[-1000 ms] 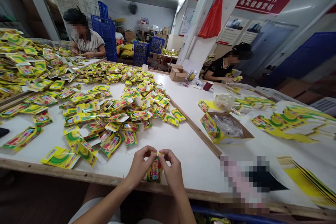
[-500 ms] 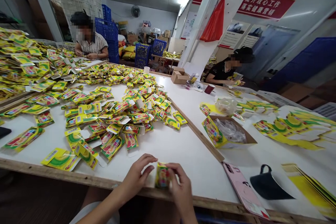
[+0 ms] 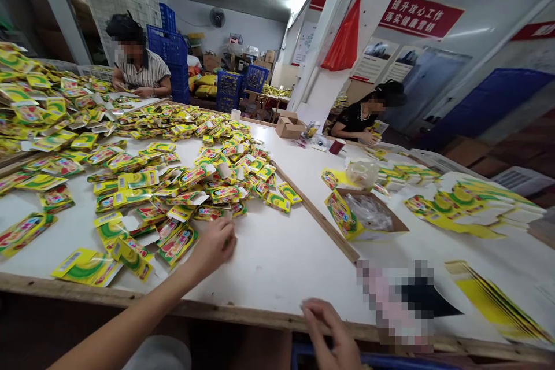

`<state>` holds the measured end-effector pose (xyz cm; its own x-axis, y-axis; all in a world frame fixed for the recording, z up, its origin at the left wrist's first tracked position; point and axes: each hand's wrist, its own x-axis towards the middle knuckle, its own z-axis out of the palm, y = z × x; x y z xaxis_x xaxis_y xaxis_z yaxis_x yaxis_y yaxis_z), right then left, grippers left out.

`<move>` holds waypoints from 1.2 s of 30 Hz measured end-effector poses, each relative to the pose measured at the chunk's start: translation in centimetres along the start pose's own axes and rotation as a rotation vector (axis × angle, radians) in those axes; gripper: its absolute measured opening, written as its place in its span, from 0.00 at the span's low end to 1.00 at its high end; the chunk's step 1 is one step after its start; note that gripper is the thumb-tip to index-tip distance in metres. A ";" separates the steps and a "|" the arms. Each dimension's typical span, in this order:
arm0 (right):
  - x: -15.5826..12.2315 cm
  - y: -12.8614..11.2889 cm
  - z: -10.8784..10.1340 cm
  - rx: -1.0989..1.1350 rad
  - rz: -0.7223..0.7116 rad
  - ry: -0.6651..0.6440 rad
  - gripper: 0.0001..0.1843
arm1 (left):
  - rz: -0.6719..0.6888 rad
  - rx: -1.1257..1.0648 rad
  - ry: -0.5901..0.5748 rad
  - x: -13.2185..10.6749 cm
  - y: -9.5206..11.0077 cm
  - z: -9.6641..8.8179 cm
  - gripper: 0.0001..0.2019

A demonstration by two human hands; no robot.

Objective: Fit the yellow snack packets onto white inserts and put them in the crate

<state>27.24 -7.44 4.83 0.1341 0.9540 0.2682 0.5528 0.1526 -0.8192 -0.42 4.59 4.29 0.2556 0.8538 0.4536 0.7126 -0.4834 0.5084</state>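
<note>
My left hand [image 3: 213, 245] reaches out over the white table [image 3: 277, 254] to the near edge of a big heap of yellow-and-green packets [image 3: 182, 185]. Its fingers curl down over one packet there, which the hand mostly hides. My right hand [image 3: 332, 329] hangs low at the table's wooden front edge, with its fingers loosely apart and nothing in them. The packet I held before is not in view.
A wooden strip [image 3: 316, 214] divides the table. Right of it stand an open printed box [image 3: 368, 214] with clear bags, flat cartons [image 3: 468, 208] and yellow sheets [image 3: 494, 300]. One person [image 3: 139, 69] sits at the far left, another [image 3: 364, 115] at the far right. Blue crates [image 3: 169, 52] stand behind.
Both hands held one packet at the table's front edge. Now the left hand has reached forward to the heap, the right hand has dropped low and empty, and that packet is gone.
</note>
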 end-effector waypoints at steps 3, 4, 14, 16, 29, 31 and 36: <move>0.1 -2.0 6.1 0.171 -0.068 0.013 0.11 | -0.226 -0.319 0.040 -0.8 2.9 1.0 0.05; 0.2 -2.6 7.7 0.210 -0.064 -0.007 0.13 | -0.301 -0.390 0.053 -1.1 3.7 1.4 0.05; 1.8 -1.5 10.6 0.401 0.091 0.091 0.12 | -0.345 -0.760 0.092 -3.7 4.7 3.1 0.06; 2.3 -0.8 10.1 0.423 0.082 0.034 0.11 | -0.325 -0.818 0.051 -4.4 4.3 3.5 0.08; 5.0 -0.3 9.7 0.396 -0.026 -0.076 0.10 | -0.131 -0.579 -0.005 -4.8 4.0 3.9 0.13; 4.8 -0.3 9.7 0.396 -0.047 -0.063 0.10 | -0.142 -0.569 0.007 -5.3 4.2 4.2 0.15; 4.2 -1.0 9.2 0.351 -0.138 -0.126 0.09 | -0.217 -0.616 0.025 -5.3 5.0 3.7 0.10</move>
<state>19.66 -1.18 2.08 -0.0362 0.9392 0.3415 0.2404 0.3398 -0.9092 4.21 -1.66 1.72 0.1278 0.9432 0.3066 0.2391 -0.3293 0.9135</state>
